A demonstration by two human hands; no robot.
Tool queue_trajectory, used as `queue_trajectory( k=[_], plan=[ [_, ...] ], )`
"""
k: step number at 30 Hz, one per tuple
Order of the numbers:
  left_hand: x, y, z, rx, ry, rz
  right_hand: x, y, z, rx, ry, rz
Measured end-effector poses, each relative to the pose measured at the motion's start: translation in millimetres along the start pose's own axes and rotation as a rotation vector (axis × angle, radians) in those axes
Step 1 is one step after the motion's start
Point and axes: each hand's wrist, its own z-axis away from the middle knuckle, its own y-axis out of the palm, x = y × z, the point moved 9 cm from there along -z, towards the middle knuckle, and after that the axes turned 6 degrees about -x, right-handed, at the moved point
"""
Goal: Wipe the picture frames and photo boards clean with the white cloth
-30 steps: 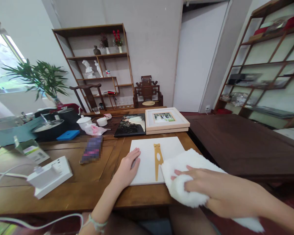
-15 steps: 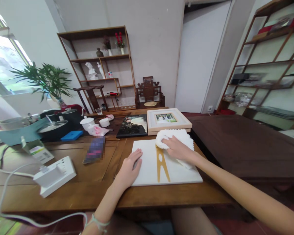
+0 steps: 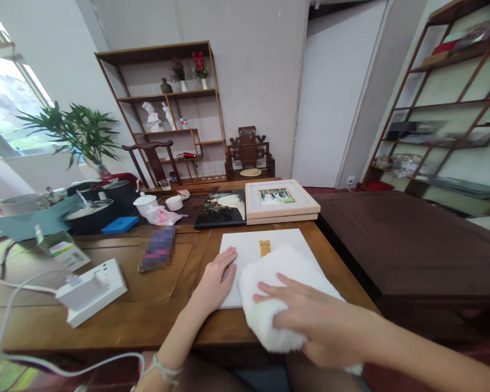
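A white rectangular board (image 3: 236,239) lies flat at the table's front edge. On its face is a gold-coloured two-legged piece (image 3: 264,247), whose top alone shows. My left hand (image 3: 218,277) rests on the board's left edge, fingers stretched out and holding nothing. Under my right hand (image 3: 300,310) is a fluffy white cloth (image 3: 257,294), bunched in its grip. The cloth covers the gold piece's legs and the board's lower right part, and hangs over the near edge.
Behind the board lie a framed photo (image 3: 281,198) and a dark picture panel (image 3: 218,209). To the left are a power strip (image 3: 98,294) with a white cable, a blurred purple item (image 3: 158,247), a blue block (image 3: 120,225) and a white teapot (image 3: 145,203).
My right hand has drawn the cloth toward me from the board's far right part to its near edge. The gold piece's legs are now covered. My left hand has stayed put.
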Motion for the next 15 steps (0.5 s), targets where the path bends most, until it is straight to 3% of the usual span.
queue_trajectory(
  k=[8, 12, 15],
  plan=[
    [1.4, 0.0, 0.1, 0.0, -0.013, 0.012, -105.1, -32.9, -51.2, -0.296, 0.327, 0.056],
    [1.3, 0.1, -0.1, -0.005, -0.006, 0.018, -113.8, -29.7, -67.8, -0.33, 0.355, 0.106],
    [0.2, -0.3, -0.5, -0.007, 0.001, 0.021, -93.9, -17.9, -70.7, -0.278, 0.293, 0.185]
  ],
)
